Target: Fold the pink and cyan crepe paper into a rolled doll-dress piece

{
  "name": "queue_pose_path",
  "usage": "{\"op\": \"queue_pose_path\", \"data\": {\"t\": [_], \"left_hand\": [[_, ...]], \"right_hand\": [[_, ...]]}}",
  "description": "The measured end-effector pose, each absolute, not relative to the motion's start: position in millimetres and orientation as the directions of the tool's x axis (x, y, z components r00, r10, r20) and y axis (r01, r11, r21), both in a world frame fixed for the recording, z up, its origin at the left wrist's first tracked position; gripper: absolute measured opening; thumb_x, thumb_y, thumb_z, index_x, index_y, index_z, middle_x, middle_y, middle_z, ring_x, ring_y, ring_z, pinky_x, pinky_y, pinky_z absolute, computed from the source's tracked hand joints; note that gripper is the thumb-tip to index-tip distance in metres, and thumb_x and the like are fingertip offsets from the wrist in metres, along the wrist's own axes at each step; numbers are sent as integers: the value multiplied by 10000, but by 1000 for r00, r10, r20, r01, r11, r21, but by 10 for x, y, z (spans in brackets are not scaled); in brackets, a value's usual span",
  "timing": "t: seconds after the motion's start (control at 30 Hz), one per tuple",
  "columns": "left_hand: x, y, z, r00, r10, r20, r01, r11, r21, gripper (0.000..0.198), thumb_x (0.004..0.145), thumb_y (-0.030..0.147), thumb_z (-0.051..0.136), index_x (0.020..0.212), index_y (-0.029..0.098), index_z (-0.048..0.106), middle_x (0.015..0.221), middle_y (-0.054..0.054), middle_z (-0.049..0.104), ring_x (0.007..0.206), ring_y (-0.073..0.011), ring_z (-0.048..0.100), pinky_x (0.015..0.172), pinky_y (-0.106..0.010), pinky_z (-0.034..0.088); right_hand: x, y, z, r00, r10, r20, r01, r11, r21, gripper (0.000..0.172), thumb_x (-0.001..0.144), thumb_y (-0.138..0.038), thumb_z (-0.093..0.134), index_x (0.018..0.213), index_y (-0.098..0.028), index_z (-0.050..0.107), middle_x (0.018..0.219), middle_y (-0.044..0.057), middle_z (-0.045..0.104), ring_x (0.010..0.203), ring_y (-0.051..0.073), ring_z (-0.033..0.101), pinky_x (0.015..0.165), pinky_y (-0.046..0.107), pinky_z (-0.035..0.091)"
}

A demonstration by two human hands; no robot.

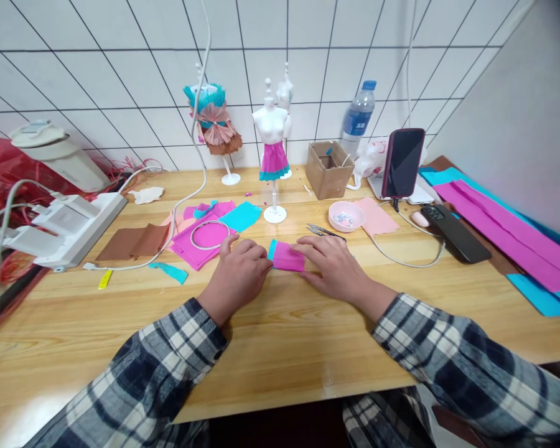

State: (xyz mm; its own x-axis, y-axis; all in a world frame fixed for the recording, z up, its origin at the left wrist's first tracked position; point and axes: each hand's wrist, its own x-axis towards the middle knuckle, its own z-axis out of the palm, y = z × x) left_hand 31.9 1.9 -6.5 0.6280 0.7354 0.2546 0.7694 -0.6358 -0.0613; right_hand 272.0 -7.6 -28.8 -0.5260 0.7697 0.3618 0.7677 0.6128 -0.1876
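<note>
Both my hands rest on a small folded piece of pink and teal crepe paper [287,255] on the wooden table [280,336]. My left hand [239,274] has its fingers curled at the paper's left end. On the paper's right end, my right hand [329,264] presses with its fingers together. Small scissors [324,231] lie just beyond my right hand. A white mannequin [271,149] in a pink and teal skirt stands behind the paper.
Pink and teal paper sheets [205,236] with a wire ring lie at left, brown paper [133,241] beyond. A pink bowl [346,216], cardboard box [329,168], water bottle [358,118], propped phone [402,162], second phone [455,231] and long paper strips [504,224] are at right. A second dressed mannequin [213,127] stands at back.
</note>
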Motion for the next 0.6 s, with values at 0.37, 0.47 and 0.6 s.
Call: {"op": "queue_pose_path", "data": {"t": [0.37, 0.47, 0.6], "left_hand": [[323, 7, -87, 580, 769, 268, 797, -604, 10, 195, 924, 306, 538, 883, 232, 714, 888, -42, 702, 947, -252, 583, 1038, -586, 249], [328, -11, -59, 546, 780, 307, 804, -591, 71, 330, 855, 463, 632, 1065, 213, 681, 1056, -90, 694, 1038, -288, 573, 1030, -576, 270], [341, -49, -32, 566, 754, 335, 774, -625, 101, 150, 886, 369, 621, 957, 271, 710, 979, -23, 727, 1011, -249, 593, 1057, -577, 203]], "right_hand": [[2665, -37, -338, -483, 743, 463, 788, 599, -140, 115, 893, -254, 603, 841, -231, 703, 1161, 34, 662, 1022, 221, 562, 869, 388, 321], [2635, -64, -309, -442, 776, 450, 801, 567, -192, 85, 866, -226, 616, 841, -218, 697, 1221, 53, 634, 1011, 218, 569, 863, 384, 342], [2601, -111, -295, -435, 780, 451, 783, 574, -239, 81, 855, -225, 613, 850, -223, 694, 1234, 58, 625, 1006, 225, 573, 877, 401, 375]]}}
